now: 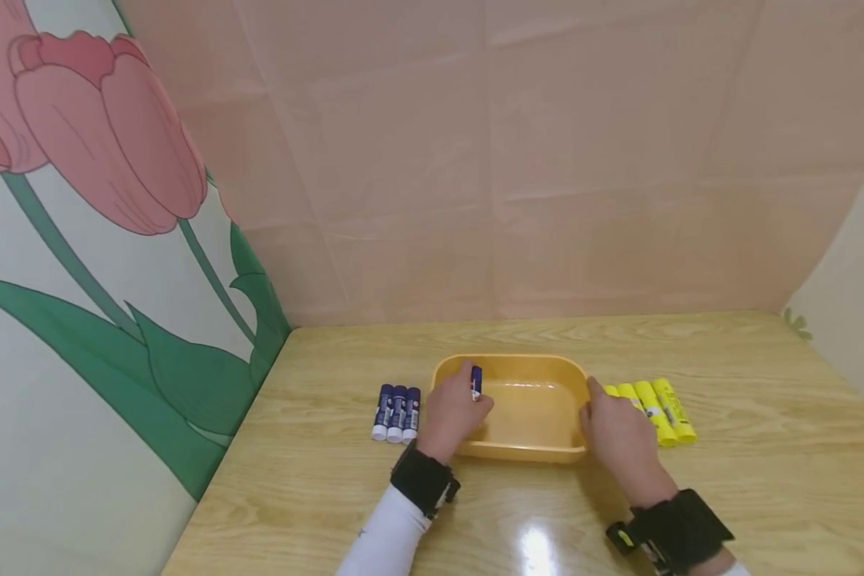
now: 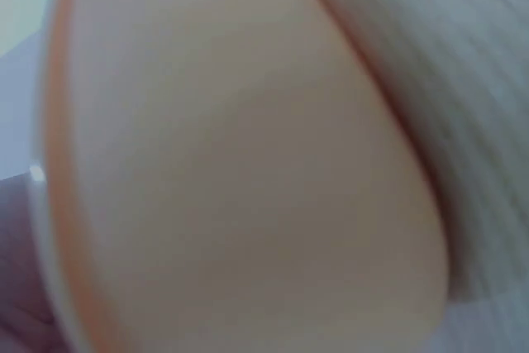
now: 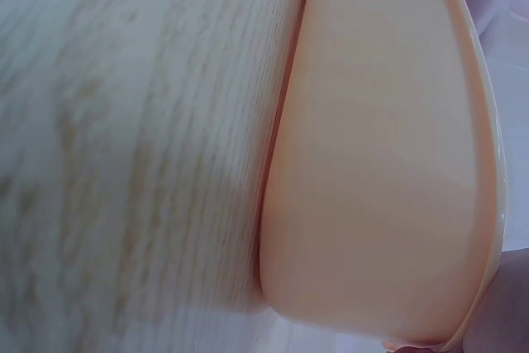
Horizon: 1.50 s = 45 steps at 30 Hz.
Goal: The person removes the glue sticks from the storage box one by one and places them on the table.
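Observation:
In the head view, a shallow orange plastic basin [image 1: 529,454] stands on the wooden table. My left hand [image 1: 452,410] is over its left end and holds a dark blue glue stick [image 1: 477,382] upright between thumb and fingers. At the right end, my right hand [image 1: 619,428] grips the basin's rim. The basin's outer wall fills much of the left wrist view [image 2: 248,155] and the right wrist view [image 3: 372,155]. Part of the right hand [image 3: 508,307] shows at the rim there; the left fingers are mostly hidden in the left wrist view.
Several dark blue glue sticks with white ends [image 1: 397,412] lie side by side left of the basin. To its right, several yellow tubes [image 1: 655,412] lie in a row, partly behind the right hand. A pink-brown backdrop [image 1: 490,160] borders the table's [image 1: 518,512] far edge.

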Each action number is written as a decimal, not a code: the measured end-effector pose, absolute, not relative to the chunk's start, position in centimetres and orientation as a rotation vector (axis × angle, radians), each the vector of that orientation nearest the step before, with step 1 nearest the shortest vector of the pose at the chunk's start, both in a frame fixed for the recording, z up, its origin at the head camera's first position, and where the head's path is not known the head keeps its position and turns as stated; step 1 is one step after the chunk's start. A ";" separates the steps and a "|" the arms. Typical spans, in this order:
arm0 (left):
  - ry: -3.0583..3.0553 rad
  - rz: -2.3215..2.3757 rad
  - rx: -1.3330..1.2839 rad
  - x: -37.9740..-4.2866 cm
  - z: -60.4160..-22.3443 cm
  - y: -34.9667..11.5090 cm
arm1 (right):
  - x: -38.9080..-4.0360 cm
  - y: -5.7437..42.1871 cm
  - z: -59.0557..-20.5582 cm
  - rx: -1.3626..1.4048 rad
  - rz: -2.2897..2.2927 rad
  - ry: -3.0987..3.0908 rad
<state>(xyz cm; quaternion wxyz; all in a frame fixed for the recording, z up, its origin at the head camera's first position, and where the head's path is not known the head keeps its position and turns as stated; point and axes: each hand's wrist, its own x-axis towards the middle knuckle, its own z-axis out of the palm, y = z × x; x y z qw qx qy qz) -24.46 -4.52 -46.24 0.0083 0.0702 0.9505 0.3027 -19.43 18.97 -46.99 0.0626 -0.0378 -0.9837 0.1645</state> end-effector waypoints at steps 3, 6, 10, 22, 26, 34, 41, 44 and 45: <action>2.956 0.951 0.220 -24.2 -45.7 -5.0 | -19.5 19.1 -47.1 -0.115 0.499 -2.978; 2.941 0.983 0.221 -24.0 -45.0 -5.5 | -19.5 19.2 -47.2 -0.112 0.493 -2.969; 2.887 1.061 0.203 -23.7 -43.9 -6.5 | -19.5 19.3 -47.3 -0.116 0.498 -2.978; 2.877 1.058 0.173 -23.8 -41.6 -11.9 | -19.4 19.2 -47.1 -0.123 0.519 -3.005; 2.889 1.025 0.098 -23.9 -41.6 -13.6 | -19.4 19.3 -47.0 -0.118 0.517 -3.007; 2.850 1.027 -0.030 -24.1 -41.5 -16.5 | -19.3 19.4 -47.2 -0.118 0.507 -2.966; 2.860 1.007 -0.101 -24.3 -42.0 -18.7 | -19.4 19.4 -47.4 -0.109 0.498 -2.960; 2.869 0.985 -0.129 -24.4 -42.3 -19.3 | -19.4 19.5 -47.3 -0.108 0.498 -2.963; 2.871 0.977 -0.141 -24.4 -42.4 -19.4 | -19.4 19.5 -47.3 -0.107 0.499 -2.963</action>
